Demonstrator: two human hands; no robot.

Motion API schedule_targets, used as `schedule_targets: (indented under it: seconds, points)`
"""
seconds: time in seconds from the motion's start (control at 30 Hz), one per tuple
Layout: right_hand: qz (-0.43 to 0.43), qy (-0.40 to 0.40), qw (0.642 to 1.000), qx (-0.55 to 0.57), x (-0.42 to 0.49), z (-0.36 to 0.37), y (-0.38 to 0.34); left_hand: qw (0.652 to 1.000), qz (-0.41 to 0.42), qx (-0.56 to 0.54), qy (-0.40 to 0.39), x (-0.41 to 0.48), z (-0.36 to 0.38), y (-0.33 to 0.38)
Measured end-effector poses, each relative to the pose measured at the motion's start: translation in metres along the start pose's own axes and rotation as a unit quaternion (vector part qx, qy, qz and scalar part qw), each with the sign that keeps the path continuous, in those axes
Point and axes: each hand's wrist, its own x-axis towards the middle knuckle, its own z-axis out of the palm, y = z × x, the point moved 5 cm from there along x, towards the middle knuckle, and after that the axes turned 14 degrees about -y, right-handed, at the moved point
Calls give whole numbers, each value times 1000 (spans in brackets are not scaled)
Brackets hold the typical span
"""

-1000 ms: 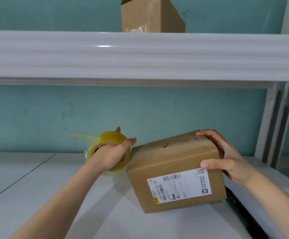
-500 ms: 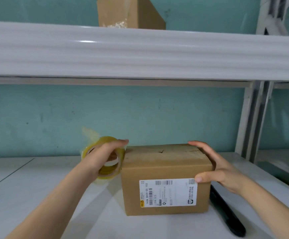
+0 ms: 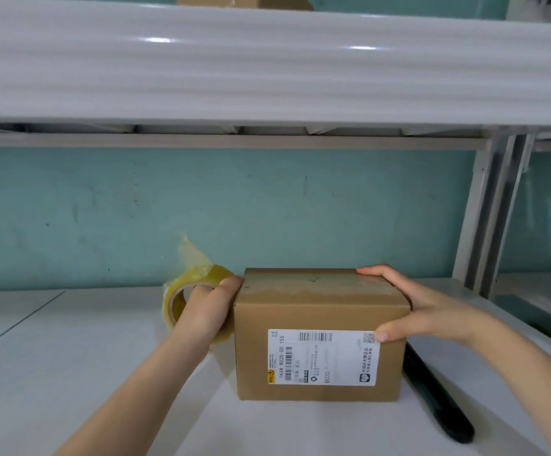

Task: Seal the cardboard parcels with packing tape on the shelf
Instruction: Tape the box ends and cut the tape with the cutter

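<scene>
Left hand (image 3: 210, 311) grips the roll of clear yellowish packing tape (image 3: 177, 301), fingers curled round its rim. Right hand (image 3: 432, 311) clasps the right end of the small brown cardboard parcel (image 3: 317, 304), fingers over the far top edge, thumb on the near face at the corner of the white printed shipping label (image 3: 323, 357).

Change over the last second:
- You held the parcel tipped and skewed. It now sits flat on the white lower shelf (image 3: 53, 373), square to you, label on the near side.
- You held the roll apart from the parcel, on its left. You have brought it in, and your left fingertips now touch the parcel's top left edge.
- A loose tail of tape (image 3: 192, 255) stands up from the roll, stuck to nothing.

Reading: positioning looks finished and taping is about to start. I judge the next step is to lay the tail on the left side or top edge and draw the roll rightward along the top seam. Whether the top already carries tape, I cannot tell; it shows only a paler band.

Also noted:
- A long black tool (image 3: 438, 406) lies on the shelf just right of the parcel, near side. It may be a cutter; too dark to say.
- A second brown cardboard box (image 3: 241, 0) stands on the white upper shelf (image 3: 267, 70), mostly out of frame.
</scene>
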Motion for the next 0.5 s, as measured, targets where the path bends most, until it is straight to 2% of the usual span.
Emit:
schedule_targets:
  seconds: [0.03,0.07,0.13,0.17,0.2,0.27,0.4,0.5]
  points:
    - [53,-5,993,-103,0,-3,-8,1000,19,3,7,-2,0,0]
    - [118,-2,966,-231,2,-5,-16,999,31,5,15,-4,-1,-1]
    - [209,1,865,-456,9,-1,-38,999,32,6,12,-3,1,-2]
    - [226,-8,826,-517,14,6,-49,999,41,7,16,-5,1,-1]
    - [236,-18,805,-543,20,15,-59,999,42,10,12,-5,2,-1]
    - [225,-32,804,-550,36,36,-74,999,39,15,12,-5,4,-1]
    - [67,-22,862,-503,73,86,-108,999,43,25,-15,-5,9,3]
    - [45,0,868,-494,82,91,-111,999,31,16,-31,-4,6,-2]
